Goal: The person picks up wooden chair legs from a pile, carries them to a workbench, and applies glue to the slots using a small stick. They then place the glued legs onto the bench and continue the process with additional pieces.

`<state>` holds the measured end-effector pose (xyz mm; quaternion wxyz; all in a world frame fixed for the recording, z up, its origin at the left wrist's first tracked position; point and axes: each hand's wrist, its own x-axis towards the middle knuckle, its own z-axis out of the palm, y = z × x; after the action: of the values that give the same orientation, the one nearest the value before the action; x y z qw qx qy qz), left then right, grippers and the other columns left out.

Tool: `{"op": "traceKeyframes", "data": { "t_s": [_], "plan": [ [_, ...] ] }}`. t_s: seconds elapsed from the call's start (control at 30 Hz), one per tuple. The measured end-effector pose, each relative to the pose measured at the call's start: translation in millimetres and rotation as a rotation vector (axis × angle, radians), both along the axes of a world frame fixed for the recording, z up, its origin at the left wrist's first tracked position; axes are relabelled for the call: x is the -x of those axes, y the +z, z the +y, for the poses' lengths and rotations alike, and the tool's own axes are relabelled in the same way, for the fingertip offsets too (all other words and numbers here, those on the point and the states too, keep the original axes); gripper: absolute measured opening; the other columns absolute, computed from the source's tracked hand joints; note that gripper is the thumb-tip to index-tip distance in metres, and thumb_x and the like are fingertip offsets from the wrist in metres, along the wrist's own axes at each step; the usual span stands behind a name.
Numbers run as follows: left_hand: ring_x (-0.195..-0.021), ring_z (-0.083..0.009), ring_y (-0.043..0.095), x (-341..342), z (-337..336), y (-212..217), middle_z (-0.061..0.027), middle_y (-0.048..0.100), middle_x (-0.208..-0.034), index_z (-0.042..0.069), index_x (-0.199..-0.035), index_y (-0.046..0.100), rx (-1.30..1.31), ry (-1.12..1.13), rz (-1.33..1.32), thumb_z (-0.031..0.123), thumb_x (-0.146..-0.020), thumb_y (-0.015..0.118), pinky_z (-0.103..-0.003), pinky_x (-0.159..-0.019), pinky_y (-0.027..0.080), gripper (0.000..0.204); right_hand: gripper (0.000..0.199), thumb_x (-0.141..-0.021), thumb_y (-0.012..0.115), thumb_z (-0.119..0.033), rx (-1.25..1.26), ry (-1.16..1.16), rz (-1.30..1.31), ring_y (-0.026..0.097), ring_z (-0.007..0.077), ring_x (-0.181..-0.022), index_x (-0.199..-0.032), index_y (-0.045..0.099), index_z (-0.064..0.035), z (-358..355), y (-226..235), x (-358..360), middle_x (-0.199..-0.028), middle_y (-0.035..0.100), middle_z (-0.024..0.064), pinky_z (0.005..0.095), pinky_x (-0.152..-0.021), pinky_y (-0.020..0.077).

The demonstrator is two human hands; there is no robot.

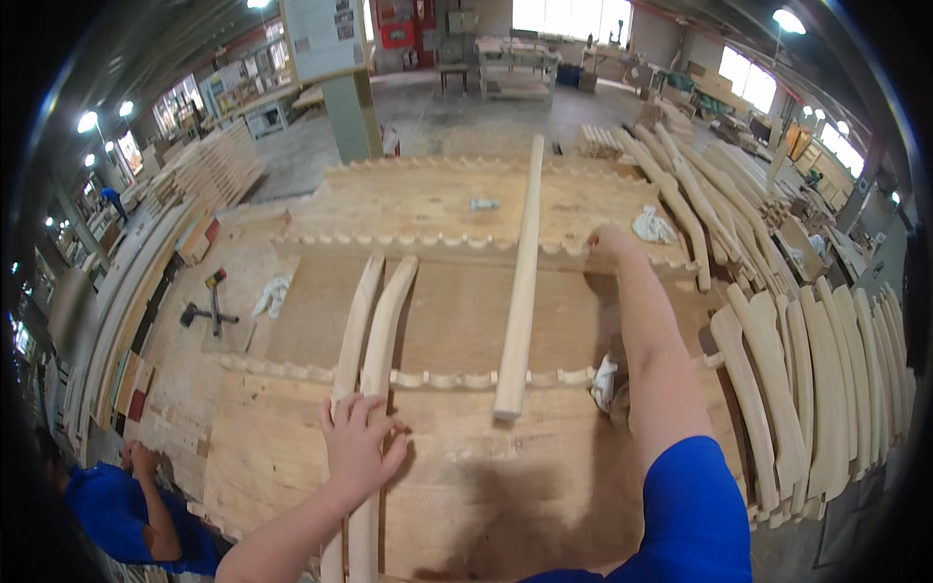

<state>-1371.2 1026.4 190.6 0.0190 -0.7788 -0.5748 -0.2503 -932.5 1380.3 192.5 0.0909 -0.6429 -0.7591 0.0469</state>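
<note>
My left hand [362, 439] lies with spread fingers over two long, gently curved pale wooden pieces, the left one [357, 321] and the right one [389, 325]. Both rest side by side across the notched wooden rails. My right arm stretches far forward, and my right hand [609, 241] is at the far notched rail [447, 245] with its fingers curled down. What those fingers hold, if anything, is hidden. Between my hands a straight wooden bar [522, 282] lies across the near notched rail [466, 379] and the rails beyond, touched by neither hand.
Many shaped wooden pieces [768, 389] are stacked at the right, with longer curved ones [671, 185] beyond. White cloths [653, 225] and a small metal piece [483, 204] lie on the bench. Hammers [209, 313] sit at left. A blue-sleeved person [136, 515] is at lower left.
</note>
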Motion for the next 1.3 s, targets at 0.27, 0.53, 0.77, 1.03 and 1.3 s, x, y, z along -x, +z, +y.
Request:
{"op": "traceKeyframes", "data": {
  "t_s": [0.27, 0.53, 0.77, 1.03, 1.3],
  "plan": [
    [-0.116, -0.0292, 0.041, -1, -6, -2, -0.0049, 0.053, -0.111, 0.018, -0.079, 0.065, 0.033, 0.047, 0.026, 0.023, -0.071, 0.066, -0.059, -0.102, 0.017, 0.009, 0.018, -0.07, 0.067, -0.013, 0.121, -0.079, 0.198, 0.065, 0.0285, -0.082, -0.087, 0.067, -0.0066, -2, 2, 17, -0.086, 0.068, 0.0139, 0.0377, -0.073, 0.0501],
    [-0.113, -0.0279, 0.045, -5, -9, 3, -0.0055, 0.055, -0.109, 0.015, -0.079, 0.063, -0.016, 0.047, 0.008, 0.02, -0.07, 0.067, -0.054, -0.101, 0.022, 0.01, 0.011, -0.08, 0.057, -0.011, -0.349, -0.078, 0.741, 0.064, 0.021, -0.076, -0.084, 0.056, -0.0015, -56, 59, 45, -0.076, 0.065, 0.0136, 0.035, -0.065, 0.051],
    [-0.112, -0.0281, 0.045, 3, -6, -10, -0.0073, 0.054, -0.11, 0.013, -0.083, 0.063, -0.122, 0.027, 0.004, 0.019, -0.071, 0.066, -0.053, -0.1, 0.025, 0.014, 0.016, -0.084, 0.048, -0.004, 0.355, 0.018, 1.768, 0.05, 0.0146, -0.05, -0.099, 0.049, -0.0034, -231, 63, 116, -0.071, 0.052, 0.0059, 0.0295, -0.048, 0.0469],
    [-0.122, -0.033, 0.035, 3, -10, -18, -0.01, 0.043, -0.127, 0.011, -0.098, 0.061, -0.212, 0.221, 0.104, 0.028, -0.072, 0.065, -0.056, -0.099, 0.026, 0.032, 0.047, -0.079, 0.067, -0.028, 0.574, -0.204, 1.365, 0.049, 0.0106, -0.049, -0.114, 0.042, -0.0076, -333, 29, 207, -0.086, 0.052, 0.0097, 0.0263, -0.037, 0.0369],
    [-0.124, -0.0317, 0.033, -7, -6, -16, -0.0088, 0.045, -0.129, 0.013, -0.099, 0.064, -0.059, 0.209, 0.069, 0.029, -0.072, 0.066, -0.055, -0.098, 0.028, 0.031, 0.023, -0.079, 0.063, -0.021, 0.466, -0.316, 1.632, 0.052, 0.0161, -0.051, -0.091, 0.051, -0.0059, -274, 41, 215, -0.073, 0.054, 0.0088, 0.0286, -0.037, 0.0368]
  ]
}}
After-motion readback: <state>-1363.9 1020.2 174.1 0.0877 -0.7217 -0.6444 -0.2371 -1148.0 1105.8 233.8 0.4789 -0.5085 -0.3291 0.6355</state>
